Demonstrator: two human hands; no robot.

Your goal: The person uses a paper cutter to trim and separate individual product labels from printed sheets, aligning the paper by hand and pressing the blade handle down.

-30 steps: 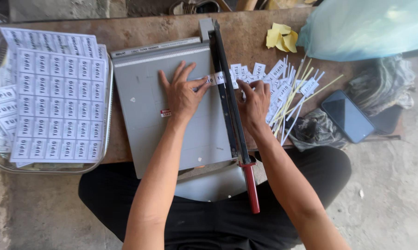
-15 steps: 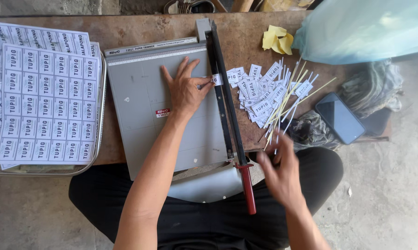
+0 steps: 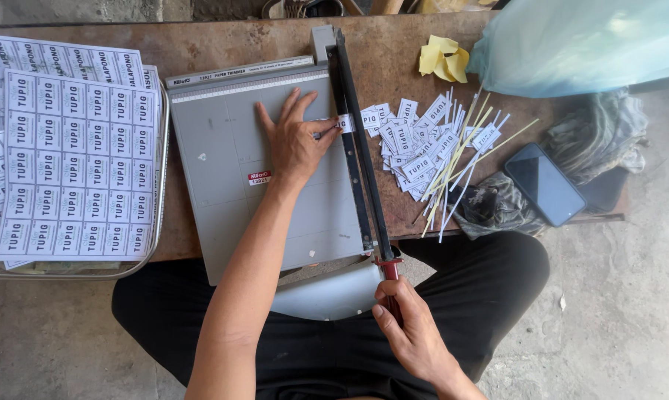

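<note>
1. On the brown worktop (image 3: 223, 44) sits one grey paper cutter (image 3: 223, 192) with one long black blade arm (image 3: 356, 141).
2. One left hand (image 3: 296, 141) lies flat on the cutter bed, fingers spread apart, holding down one thin paper strip (image 3: 343, 124) right at the blade.
3. One right hand (image 3: 412, 333) is closed around the one red handle (image 3: 390, 275) at the near end of the blade arm.
4. Just right of the blade lies one pile of small cut labels (image 3: 408, 144), too many to count.
5. Thin paper scraps (image 3: 460, 159) lie across that pile; I cannot count them.
6. Left of the cutter, one tray (image 3: 160, 185) holds big uncut label sheets (image 3: 78, 163); at least three show.
7. One dark phone (image 3: 545, 184) lies near the right edge.
8. One yellow crumpled paper (image 3: 444, 59) lies beside one blue plastic bag (image 3: 586, 41).
</note>
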